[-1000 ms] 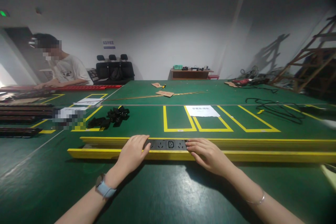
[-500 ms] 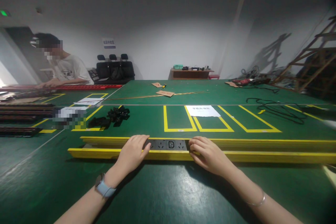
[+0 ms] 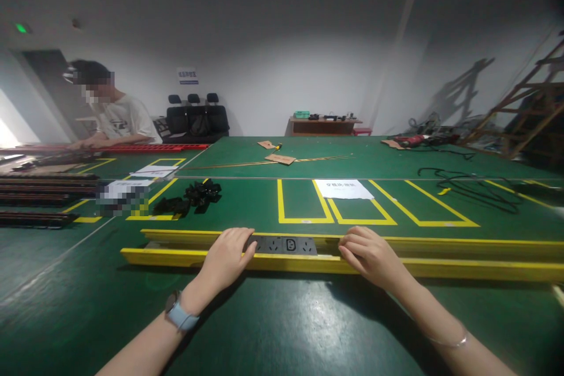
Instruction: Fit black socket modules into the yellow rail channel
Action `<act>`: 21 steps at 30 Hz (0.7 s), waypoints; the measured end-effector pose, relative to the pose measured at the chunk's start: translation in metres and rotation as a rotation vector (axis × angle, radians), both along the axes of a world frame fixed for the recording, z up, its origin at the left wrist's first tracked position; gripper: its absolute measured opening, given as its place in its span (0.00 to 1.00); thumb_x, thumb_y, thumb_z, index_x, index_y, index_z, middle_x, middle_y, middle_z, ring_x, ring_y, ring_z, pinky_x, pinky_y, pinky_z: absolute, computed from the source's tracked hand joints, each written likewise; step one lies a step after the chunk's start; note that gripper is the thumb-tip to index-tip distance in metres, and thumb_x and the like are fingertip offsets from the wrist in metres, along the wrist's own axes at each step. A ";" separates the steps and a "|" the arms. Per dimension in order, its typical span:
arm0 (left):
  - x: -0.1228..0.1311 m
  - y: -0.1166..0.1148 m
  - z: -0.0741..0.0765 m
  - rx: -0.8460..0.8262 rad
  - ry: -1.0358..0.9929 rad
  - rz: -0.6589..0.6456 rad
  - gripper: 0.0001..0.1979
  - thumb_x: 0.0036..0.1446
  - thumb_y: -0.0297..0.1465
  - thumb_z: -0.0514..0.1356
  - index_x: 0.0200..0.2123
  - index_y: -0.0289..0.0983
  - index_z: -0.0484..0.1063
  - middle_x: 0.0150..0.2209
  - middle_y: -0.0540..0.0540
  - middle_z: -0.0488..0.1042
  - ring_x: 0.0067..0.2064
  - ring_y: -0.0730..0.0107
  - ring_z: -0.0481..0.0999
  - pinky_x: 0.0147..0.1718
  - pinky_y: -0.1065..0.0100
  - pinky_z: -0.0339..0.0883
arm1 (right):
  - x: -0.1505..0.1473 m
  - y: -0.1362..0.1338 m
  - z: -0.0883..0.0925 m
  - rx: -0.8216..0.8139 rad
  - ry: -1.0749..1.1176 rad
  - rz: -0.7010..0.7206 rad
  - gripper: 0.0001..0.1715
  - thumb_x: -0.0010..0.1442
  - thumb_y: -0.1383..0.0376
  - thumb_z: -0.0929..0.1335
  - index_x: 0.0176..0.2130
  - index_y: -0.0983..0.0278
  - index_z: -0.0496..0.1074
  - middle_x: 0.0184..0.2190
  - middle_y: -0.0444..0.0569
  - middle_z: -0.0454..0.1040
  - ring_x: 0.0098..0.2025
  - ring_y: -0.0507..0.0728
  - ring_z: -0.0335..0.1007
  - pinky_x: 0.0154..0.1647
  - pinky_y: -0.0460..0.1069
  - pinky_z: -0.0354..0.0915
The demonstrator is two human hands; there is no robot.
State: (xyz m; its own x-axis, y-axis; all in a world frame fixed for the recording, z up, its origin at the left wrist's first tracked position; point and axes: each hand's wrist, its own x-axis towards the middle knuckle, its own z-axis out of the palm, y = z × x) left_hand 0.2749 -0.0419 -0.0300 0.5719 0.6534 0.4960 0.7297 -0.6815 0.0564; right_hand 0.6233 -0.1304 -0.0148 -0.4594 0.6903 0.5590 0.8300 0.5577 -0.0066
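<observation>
Watch with a pale blue band (image 3: 180, 312) sits on the left arm (image 3: 145, 335) at the lower left of the frame. The left hand (image 3: 224, 257), just left of the middle, bends its fingers over a black socket strip (image 3: 277, 245); I cannot tell if it grips or just rests. The right hand (image 3: 372, 254), right of the middle, has its fingers curled together at a long yellow rail (image 3: 467, 269), near the strip but apart from it. I cannot tell if anything is inside those fingers. The strip lies between the rail's two raised sides, low in the middle of the frame. Under the rail is a big green table (image 3: 304, 323). Behind the rail come yellow tape lines (image 3: 304, 221), a white paper (image 3: 343, 190) right of the middle and a heap of black parts (image 3: 200, 195) on the left. Two brown cards (image 3: 281, 159) lie farther back. Another person (image 3: 127, 117) bends over red bars (image 3: 176, 147), at the left. Black seats (image 3: 198, 120) stand by the wall (image 3: 264, 82), upper left.
</observation>
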 end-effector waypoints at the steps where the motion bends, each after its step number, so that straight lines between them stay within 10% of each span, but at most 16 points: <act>1: 0.000 0.000 0.000 0.000 -0.002 -0.002 0.18 0.64 0.36 0.49 0.49 0.33 0.70 0.47 0.40 0.76 0.48 0.59 0.74 0.50 0.55 0.67 | 0.000 0.001 0.000 -0.001 -0.001 0.003 0.12 0.63 0.68 0.63 0.28 0.63 0.69 0.29 0.48 0.72 0.36 0.55 0.65 0.41 0.52 0.61; 21: -0.001 -0.002 0.004 -0.008 -0.025 -0.010 0.18 0.64 0.36 0.50 0.48 0.34 0.72 0.46 0.41 0.77 0.48 0.60 0.74 0.49 0.56 0.67 | 0.041 0.003 0.002 -0.002 -0.053 -0.080 0.21 0.64 0.67 0.63 0.20 0.62 0.63 0.20 0.46 0.65 0.29 0.54 0.60 0.32 0.50 0.57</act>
